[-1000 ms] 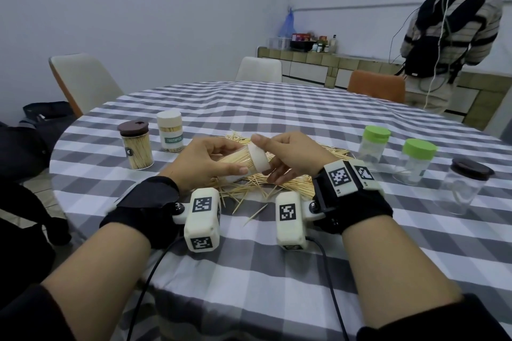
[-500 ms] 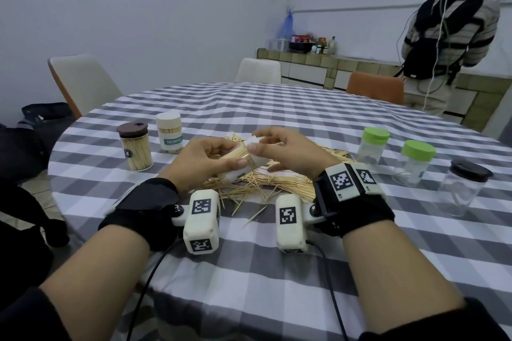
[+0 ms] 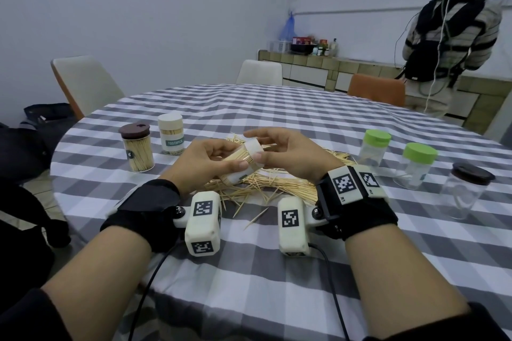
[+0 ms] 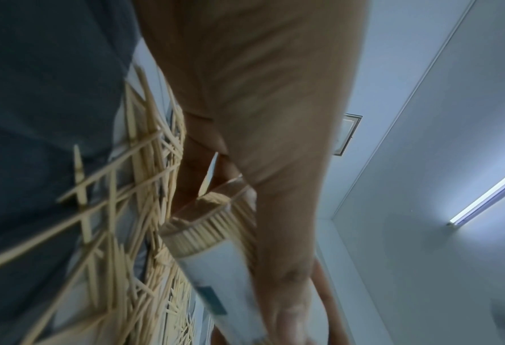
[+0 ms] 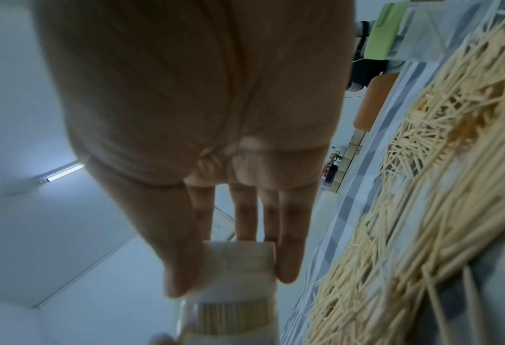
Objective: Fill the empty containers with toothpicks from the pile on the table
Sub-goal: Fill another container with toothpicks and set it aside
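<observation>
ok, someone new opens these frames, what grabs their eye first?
Probably the two hands at the table's centre: the left hand grips a toothpick-filled jar tilted on its side, while the right hand pinches its white cap. Right under them sprawls the messy toothpick pile on the checked tablecloth. Next, the two green-lidded jars on the right.

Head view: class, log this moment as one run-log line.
left hand: holds toothpick container | right hand: fitting white cap | pile: remains
</observation>
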